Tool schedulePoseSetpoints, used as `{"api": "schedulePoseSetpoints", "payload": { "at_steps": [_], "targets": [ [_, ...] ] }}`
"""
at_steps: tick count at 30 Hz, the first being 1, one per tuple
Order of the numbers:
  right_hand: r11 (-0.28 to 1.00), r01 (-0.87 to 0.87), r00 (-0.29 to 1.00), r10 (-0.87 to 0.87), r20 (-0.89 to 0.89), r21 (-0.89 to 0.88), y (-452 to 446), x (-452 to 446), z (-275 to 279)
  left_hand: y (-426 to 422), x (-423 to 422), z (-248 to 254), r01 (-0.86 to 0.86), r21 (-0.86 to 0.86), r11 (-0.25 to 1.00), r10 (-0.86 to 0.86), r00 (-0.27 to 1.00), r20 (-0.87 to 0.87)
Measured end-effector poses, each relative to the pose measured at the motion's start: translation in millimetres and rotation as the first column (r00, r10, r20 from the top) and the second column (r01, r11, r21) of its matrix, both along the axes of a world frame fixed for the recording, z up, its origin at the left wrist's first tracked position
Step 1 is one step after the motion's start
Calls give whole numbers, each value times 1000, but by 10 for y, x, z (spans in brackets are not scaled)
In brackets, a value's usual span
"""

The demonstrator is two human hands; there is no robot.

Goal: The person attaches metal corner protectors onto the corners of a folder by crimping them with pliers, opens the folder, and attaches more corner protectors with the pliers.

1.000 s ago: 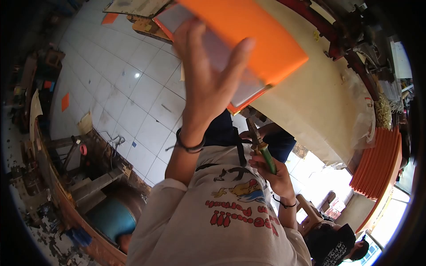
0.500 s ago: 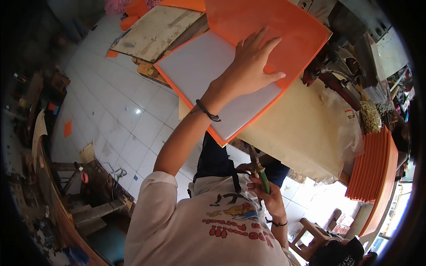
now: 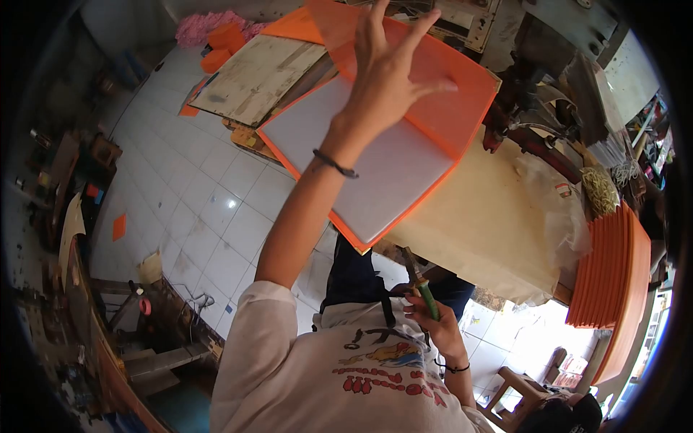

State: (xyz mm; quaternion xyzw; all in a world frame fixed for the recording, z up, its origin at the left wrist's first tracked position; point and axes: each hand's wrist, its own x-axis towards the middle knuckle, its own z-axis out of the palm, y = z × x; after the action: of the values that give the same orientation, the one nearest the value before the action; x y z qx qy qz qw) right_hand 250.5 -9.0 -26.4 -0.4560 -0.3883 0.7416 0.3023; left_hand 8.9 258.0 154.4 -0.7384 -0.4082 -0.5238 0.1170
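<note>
My left hand (image 3: 386, 83) is over the stack of orange sheets, fingers spread wide; whether it touches the top sheet I cannot tell. The orange top sheet (image 3: 462, 115) is partly raised and bent back at the far side. Below it lies a smooth greyish-white sheet (image 3: 397, 187) with an orange border. Low near my waist, my right hand (image 3: 442, 328) is closed around the green handle of a knife (image 3: 427, 299), its narrow dark blade pointing up and away from me.
Brown paper (image 3: 476, 209) covers the table right of the stack. A tall pile of orange folded pieces (image 3: 603, 281) stands at the right, near clear plastic (image 3: 552, 195) and dark machine parts (image 3: 538, 141). A worn board (image 3: 256, 76) lies at the far left, beside the tiled floor (image 3: 209, 180).
My left hand has moved away from me and left. The raised orange sheet has dropped lower and shifted left. My right hand keeps the knife near my waist.
</note>
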Motion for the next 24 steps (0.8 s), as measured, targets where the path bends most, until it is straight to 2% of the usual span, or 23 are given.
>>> {"api": "schedulePoseSetpoints", "payload": {
  "at_steps": [5,6,9,12,15,18,21,24],
  "targets": [
    [999,33,999,-33,36,6,-46,49,-18,327,-228,172,-29,51,998,46,928,-370],
    [999,41,998,-42,43,8,-61,66,-25,366,-277,196,19,215,976,60,933,-356],
    [997,71,996,-72,51,6,-92,125,-46,191,-572,333,136,-170,976,-188,922,-339],
    [995,104,994,-105,30,8,-105,190,-87,-94,-764,382,91,-456,885,-174,974,-145],
    [996,93,992,-93,85,6,-55,184,-21,-98,-1158,159,-29,-311,950,-90,928,-362],
    [993,100,993,-104,59,60,-45,208,-81,-169,-1491,-178,-104,-231,967,-15,887,-462],
    [992,100,992,-105,65,70,-40,232,-69,-492,-1482,-303,-175,-101,979,74,774,-629],
    [986,98,989,-112,100,135,-25,254,-46,-869,-1368,-398,-221,41,974,186,691,-699]
  ]
}}
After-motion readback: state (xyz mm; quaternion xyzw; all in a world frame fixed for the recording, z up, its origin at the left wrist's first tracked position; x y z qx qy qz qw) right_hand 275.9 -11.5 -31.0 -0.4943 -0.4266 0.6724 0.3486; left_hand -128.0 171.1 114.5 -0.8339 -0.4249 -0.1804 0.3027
